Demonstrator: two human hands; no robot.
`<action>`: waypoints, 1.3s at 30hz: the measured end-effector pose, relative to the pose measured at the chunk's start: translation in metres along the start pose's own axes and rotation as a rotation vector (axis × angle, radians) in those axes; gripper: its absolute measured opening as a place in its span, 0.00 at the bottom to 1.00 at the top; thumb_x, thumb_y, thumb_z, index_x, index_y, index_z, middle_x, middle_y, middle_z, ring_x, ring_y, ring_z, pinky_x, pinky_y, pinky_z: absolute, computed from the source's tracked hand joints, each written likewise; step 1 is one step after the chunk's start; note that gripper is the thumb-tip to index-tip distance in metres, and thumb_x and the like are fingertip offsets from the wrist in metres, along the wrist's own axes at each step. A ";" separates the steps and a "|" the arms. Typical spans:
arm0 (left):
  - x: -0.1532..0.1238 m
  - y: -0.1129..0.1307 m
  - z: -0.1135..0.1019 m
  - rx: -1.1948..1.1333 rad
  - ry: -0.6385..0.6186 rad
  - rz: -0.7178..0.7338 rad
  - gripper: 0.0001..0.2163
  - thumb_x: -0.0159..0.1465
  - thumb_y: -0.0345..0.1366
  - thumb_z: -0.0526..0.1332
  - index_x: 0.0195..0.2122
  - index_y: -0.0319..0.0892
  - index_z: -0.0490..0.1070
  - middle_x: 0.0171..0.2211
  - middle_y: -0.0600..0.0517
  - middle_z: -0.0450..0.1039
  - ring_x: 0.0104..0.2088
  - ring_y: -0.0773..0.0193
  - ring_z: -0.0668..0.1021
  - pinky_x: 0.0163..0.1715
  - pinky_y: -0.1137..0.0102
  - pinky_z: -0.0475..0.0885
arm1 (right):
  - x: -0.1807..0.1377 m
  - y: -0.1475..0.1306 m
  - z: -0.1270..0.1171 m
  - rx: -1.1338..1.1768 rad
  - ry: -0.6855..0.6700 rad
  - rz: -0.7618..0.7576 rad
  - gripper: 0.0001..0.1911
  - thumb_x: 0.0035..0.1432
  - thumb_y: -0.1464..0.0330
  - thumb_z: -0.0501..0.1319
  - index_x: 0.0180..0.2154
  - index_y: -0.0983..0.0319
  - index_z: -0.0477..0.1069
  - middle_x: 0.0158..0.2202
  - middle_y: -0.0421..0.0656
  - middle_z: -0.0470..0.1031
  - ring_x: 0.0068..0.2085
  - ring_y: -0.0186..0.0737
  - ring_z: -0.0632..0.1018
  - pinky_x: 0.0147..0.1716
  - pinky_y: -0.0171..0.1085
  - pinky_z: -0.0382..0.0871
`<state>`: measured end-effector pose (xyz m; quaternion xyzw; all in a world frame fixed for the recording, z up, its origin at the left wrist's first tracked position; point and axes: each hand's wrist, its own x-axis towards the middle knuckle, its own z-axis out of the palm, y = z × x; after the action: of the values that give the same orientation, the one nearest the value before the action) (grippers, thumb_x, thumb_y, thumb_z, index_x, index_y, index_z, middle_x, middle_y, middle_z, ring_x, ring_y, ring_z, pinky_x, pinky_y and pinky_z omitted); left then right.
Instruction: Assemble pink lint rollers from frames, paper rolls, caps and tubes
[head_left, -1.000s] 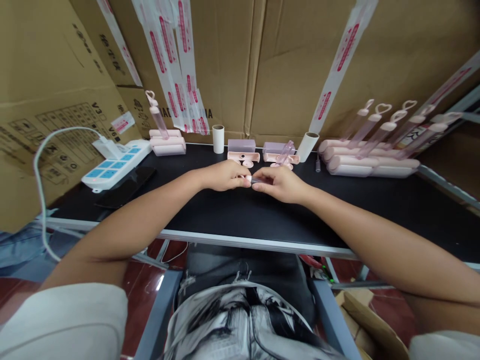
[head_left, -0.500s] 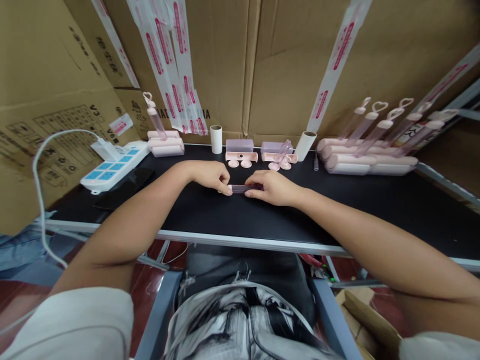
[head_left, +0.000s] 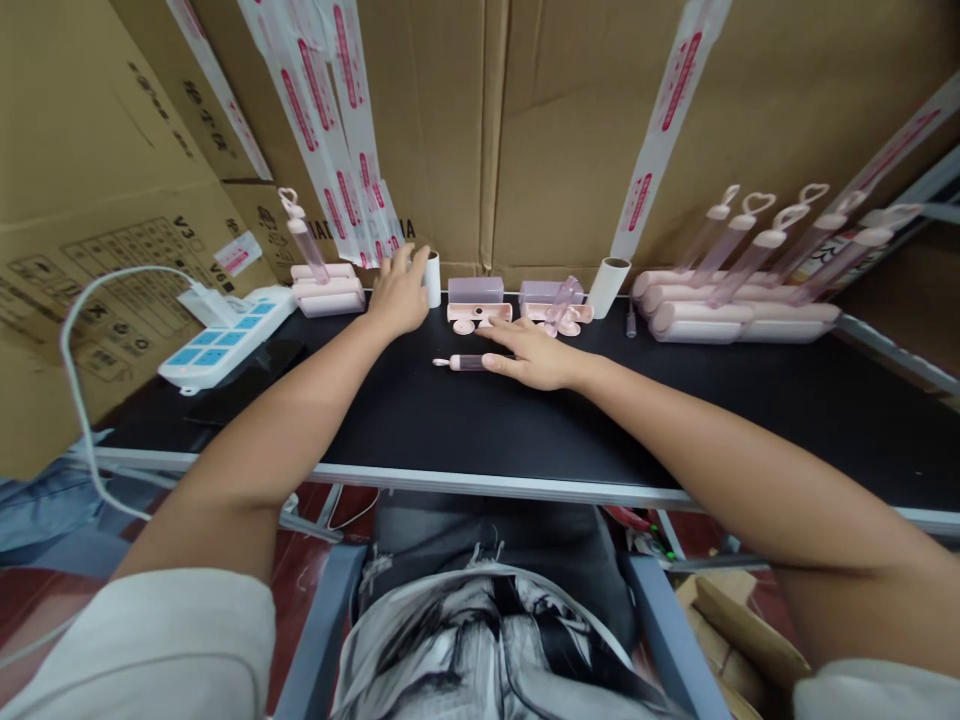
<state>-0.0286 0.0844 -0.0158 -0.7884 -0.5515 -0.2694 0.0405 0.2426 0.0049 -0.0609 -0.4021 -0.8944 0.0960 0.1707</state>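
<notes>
My left hand (head_left: 403,292), fingers stretched and apart, is at the left side of an upright white cardboard tube (head_left: 433,280); whether it touches the tube I cannot tell. A clear tube with a pink heart-loop cap (head_left: 466,363) lies on the black table. Over its right end my right hand (head_left: 534,352) is open, fingers spread and thumb against the tube. Just behind the right fingertips sits a pink holder with round flaps and a lilac box part (head_left: 478,312). A second such holder (head_left: 531,312), with clear pink pieces across it, stands to its right.
A second white tube (head_left: 609,288) leans at the back. Pink rolls with heart-topped tubes (head_left: 739,300) are stacked at right, a similar pink set (head_left: 328,290) at left. A power strip (head_left: 225,340) with a white cable lies at far left. Cardboard (head_left: 442,130) walls the back.
My left hand has left the capped tube and moved back to the white cardboard tube. My right hand has loosened, its fingers now spread; the capped tube's heart loop shows.
</notes>
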 end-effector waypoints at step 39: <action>-0.033 0.034 -0.005 -0.647 -0.110 0.336 0.29 0.57 0.41 0.77 0.58 0.46 0.71 0.50 0.48 0.79 0.49 0.54 0.83 0.53 0.56 0.78 | 0.001 0.000 -0.005 0.081 0.229 0.151 0.07 0.58 0.74 0.66 0.39 0.61 0.80 0.36 0.45 0.81 0.37 0.47 0.80 0.41 0.43 0.71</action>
<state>-0.0082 0.0414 -0.0188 -0.8534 -0.3018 -0.3768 -0.1968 0.2439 0.0057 -0.0557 -0.4692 -0.8317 0.0983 0.2799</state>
